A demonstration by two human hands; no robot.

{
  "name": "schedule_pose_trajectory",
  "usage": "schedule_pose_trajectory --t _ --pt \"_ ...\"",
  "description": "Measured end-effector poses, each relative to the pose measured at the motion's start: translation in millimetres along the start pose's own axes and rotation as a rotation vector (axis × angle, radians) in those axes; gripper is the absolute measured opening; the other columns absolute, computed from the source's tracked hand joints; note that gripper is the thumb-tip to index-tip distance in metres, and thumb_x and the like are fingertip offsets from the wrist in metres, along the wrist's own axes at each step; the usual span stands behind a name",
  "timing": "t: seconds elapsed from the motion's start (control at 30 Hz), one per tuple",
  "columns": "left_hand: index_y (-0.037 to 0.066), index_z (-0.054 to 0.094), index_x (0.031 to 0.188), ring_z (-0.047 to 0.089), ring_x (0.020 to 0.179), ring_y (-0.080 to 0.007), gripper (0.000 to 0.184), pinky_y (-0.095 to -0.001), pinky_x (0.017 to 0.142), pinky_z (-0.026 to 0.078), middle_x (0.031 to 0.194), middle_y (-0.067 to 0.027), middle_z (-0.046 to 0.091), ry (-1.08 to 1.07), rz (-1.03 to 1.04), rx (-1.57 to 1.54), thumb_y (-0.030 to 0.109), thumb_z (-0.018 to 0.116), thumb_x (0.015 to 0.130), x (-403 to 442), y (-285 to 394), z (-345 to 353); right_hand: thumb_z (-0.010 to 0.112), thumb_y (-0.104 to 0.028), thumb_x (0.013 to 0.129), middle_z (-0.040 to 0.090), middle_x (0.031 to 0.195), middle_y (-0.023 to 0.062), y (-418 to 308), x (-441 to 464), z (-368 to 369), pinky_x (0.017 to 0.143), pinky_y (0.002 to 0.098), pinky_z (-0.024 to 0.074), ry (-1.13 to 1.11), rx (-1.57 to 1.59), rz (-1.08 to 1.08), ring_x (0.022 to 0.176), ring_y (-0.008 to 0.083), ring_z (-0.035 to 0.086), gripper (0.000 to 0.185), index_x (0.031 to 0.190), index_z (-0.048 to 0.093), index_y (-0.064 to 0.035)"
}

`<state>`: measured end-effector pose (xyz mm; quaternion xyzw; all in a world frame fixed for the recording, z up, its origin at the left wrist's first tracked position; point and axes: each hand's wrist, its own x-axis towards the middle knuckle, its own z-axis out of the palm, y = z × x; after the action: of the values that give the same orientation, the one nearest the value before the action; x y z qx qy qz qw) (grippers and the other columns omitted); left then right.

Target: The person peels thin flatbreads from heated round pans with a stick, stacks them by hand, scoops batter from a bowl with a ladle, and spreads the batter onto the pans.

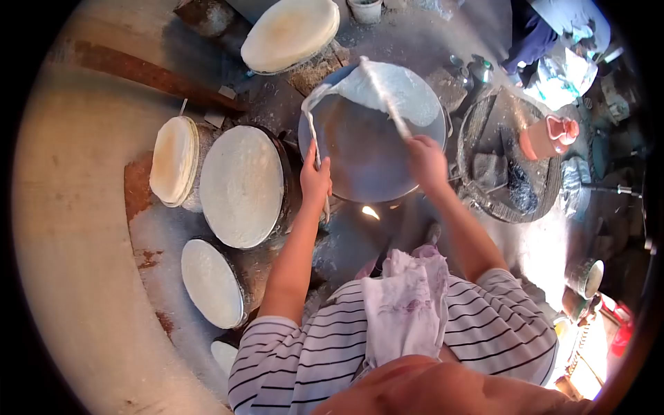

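in the head view, a thin, pale, translucent sheet (411, 93) lies over the far right part of a round griddle (366, 162), in front of the person. it looks soft and faintly wrinkled, and its left end is drawn out into a narrow, rope-like strip that rises off the plate by the left hand. the left hand (316, 181) has its fingers wrapped around a thin stick (326, 209), whose lower end sticks out below the fist. the right hand (427, 164) is clenched on a whitish rod (387, 100) that slants away across the sheet.

the griddle's near and left surface shows dark metal, with its rim visible at the near side; a small flame (371, 211) glows just beyond that rim, toward the person. grey floor shows between the griddle and the person's body.

close on the left stands a large pale round disc (243, 187), with a smaller disc (212, 283) nearer the person and a browned flatbread stack (173, 160) beside it. another flatbread stack (290, 34) is beyond the griddle, at its far left. close on the right, a round basin (559, 181) holds a pink jug (550, 137) and a dark bundle (522, 188). a clear plastic bag (564, 79) and another person (532, 34) are at the far right.
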<state>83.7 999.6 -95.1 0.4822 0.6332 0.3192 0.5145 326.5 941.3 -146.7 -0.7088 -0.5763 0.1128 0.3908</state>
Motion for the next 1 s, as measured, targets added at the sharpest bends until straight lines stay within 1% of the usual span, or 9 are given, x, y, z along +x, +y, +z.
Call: schedule_pose_trajectory --t 0.13,0.23,0.3,0.47,0.57,0.73,0.83,0.93,1.0 --pt "0.02 0.033 0.143 0.035 0.038 -0.007 0.056 -0.0252 0.033 0.031 0.056 0.0025 0.038 0.057 -0.008 -0.028 0.009 0.053 0.092 -18.0 -6.1 1.5 0.059 -0.002 0.069 0.063 0.102 0.0038 -17.0 25.0 -11.5 0.083 0.0342 0.0482 -0.03 -0.074 -0.12 0.097 0.0269 0.056 0.032 0.099 0.067 -0.0088" --pt "0.02 0.033 0.144 0.034 0.038 -0.0068 0.057 -0.0251 0.032 0.03 0.056 0.0029 0.038 0.069 0.01 -0.121 0.009 0.054 0.092 -24.3 -15.4 2.7 0.061 -0.002 0.064 0.063 0.1 0.0022 41.3 31.2 -43.4 0.081 0.0352 0.0487 0.046 -0.233 -0.147 0.094 0.028 0.055 0.036 0.098 0.068 -0.0103" --pt "0.019 0.033 0.144 0.034 0.038 -0.0065 0.056 -0.0249 0.033 0.03 0.057 0.0026 0.038 0.142 0.002 -0.145 0.008 0.053 0.092 -30.7 -8.8 12.5 0.061 -0.002 0.064 0.063 0.1 0.0031 42.7 46.3 -41.2 0.081 0.0362 0.0486 -0.066 -0.177 -0.174 0.096 0.0282 0.055 0.035 0.098 0.067 -0.0098" --pt "0.018 0.032 0.144 0.034 0.038 -0.0061 0.056 -0.0248 0.033 0.03 0.058 0.0021 0.039 0.359 -0.009 -0.128 0.008 0.051 0.092 -68.7 9.9 46.9 0.059 -0.002 0.069 0.061 0.102 0.0062 27.0 101.7 -2.1 0.083 0.0387 0.048 -0.345 0.024 -0.45 0.1 0.0293 0.055 0.033 0.101 0.066 -0.0099" --pt "0.018 0.032 0.144 0.034 0.037 -0.0063 0.057 -0.0246 0.033 0.03 0.057 0.0024 0.038 0.46 -0.067 -0.291 0.008 0.051 0.092 -97.0 7.2 63.3 0.058 0.0 0.069 0.063 0.104 0.0068 26.6 100.3 -1.8 0.085 0.0384 0.047 -0.532 0.08 -0.51 0.099 0.0303 0.054 0.034 0.1 0.067 -0.0104" --pt "0.022 0.034 0.144 0.037 0.036 -0.0071 0.057 -0.0247 0.033 0.031 0.053 0.0009 0.041 0.546 -0.138 -0.15 0.009 0.052 0.092 -140.3 0.2 86.2 0.059 0.001 0.068 0.065 0.103 0.0043 32.9 130.8 -39.0 0.086 0.0365 0.0458 -0.611 0.204 -0.713 0.096 0.0306 0.054 0.033 0.097 0.07 -0.0109" --pt "0.023 0.035 0.143 0.039 0.038 -0.0073 0.057 -0.0255 0.034 0.033 0.054 0.0007 0.041 0.499 -0.166 -0.071 0.01 0.054 0.091 -145.7 2.9 102.3 0.059 -0.001 0.069 0.065 0.104 0.0033 80.1 184.9 -27.3 0.086 0.0347 0.0452 -0.464 0.017 -0.577 0.098 0.0285 0.055 0.032 0.097 0.07 -0.0114" --pt "0.02 0.031 0.145 0.037 0.039 -0.0051 0.057 -0.0234 0.034 0.033 0.056 0.0025 0.04 0.427 -0.208 -0.063 0.012 0.053 0.093 -141.2 7.6 122.3 0.058 -0.001 0.069 0.065 0.104 0.0037 66.5 194.6 12.2 0.086 0.0351 0.0457 -0.556 0.106 -0.819 0.098 0.0277 0.055 0.032 0.098 0.069 -0.0107" --pt "0.02 0.031 0.145 0.037 0.039 -0.0054 0.056 -0.0232 0.036 0.034 0.057 0.0017 0.043 0.384 -0.261 -0.039 0.014 0.052 0.093 -154.4 14.0 131.8 0.057 -0.001 0.069 0.065 0.104 0.0037 46.3 173.2 11.5 0.085 0.0359 0.0463 -0.697 0.171 -0.824 0.098 0.0278 0.056 0.032 0.098 0.069 -0.0102"
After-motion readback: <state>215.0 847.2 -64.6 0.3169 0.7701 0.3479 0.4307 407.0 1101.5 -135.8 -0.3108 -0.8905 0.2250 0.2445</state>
